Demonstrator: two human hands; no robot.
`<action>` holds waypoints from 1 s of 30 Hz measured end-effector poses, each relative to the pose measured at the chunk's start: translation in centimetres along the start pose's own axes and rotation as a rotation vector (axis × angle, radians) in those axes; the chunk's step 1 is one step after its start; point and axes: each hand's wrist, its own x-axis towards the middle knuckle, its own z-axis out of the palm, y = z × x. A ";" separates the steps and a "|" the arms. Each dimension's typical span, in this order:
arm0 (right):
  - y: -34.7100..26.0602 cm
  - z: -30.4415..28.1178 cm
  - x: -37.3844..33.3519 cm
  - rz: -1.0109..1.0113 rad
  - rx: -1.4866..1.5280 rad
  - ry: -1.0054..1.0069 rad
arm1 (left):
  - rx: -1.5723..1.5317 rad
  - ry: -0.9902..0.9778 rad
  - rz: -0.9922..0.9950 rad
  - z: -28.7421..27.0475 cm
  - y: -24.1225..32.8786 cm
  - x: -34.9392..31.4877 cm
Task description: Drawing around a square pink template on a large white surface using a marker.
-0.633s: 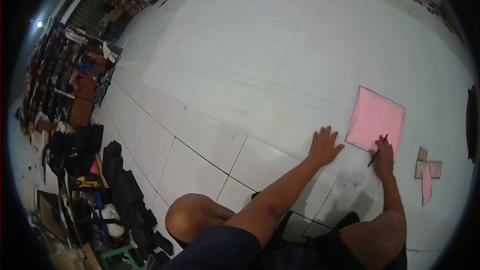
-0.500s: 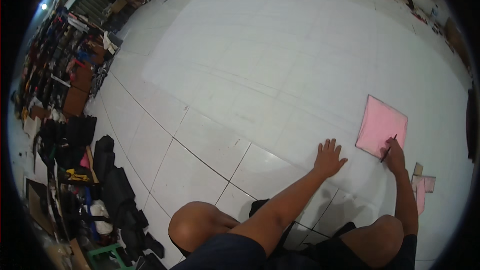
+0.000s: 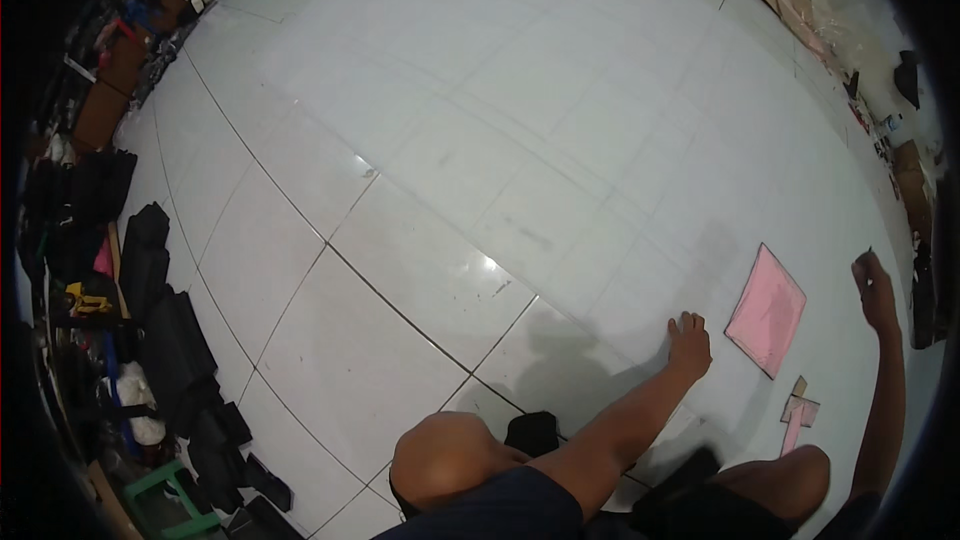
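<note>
A thin white translucent sheet (image 3: 560,70) lies over the tiled floor. My left hand (image 3: 690,348) rests on its near part, fingers bent and a little apart, holding nothing. To the right of that hand lies a pink four-sided piece (image 3: 768,312) with a dark outline, touched by neither hand. My right hand (image 3: 874,292) is out to the right of the pink piece, its fingers pinched together. Only a small dark tip of the pen shows above those fingers. Smaller pink and tan strips (image 3: 798,412) lie crossed by my right knee.
Black folded pieces (image 3: 178,350) line the floor at left, beside crowded clutter. A green plastic stool (image 3: 172,500) stands at the lower left. Cardboard (image 3: 770,0) and loose items run along the wall at the far right. My bent knees frame the near edge.
My right hand has left the pink piece and moved right with the pen. My left hand's fingers went from spread flat to bent. The view has shifted.
</note>
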 end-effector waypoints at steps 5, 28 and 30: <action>2.2 5.1 -7.9 0.040 0.056 -0.114 | -0.052 -0.037 0.040 -0.4 -1.5 0.2; 8.7 28.6 -11.1 0.182 0.157 0.283 | 0.264 -0.169 -0.013 -5.3 1.1 1.6; 9.7 28.9 -9.6 0.212 0.175 0.314 | 0.310 -0.179 -0.023 -5.2 2.0 1.9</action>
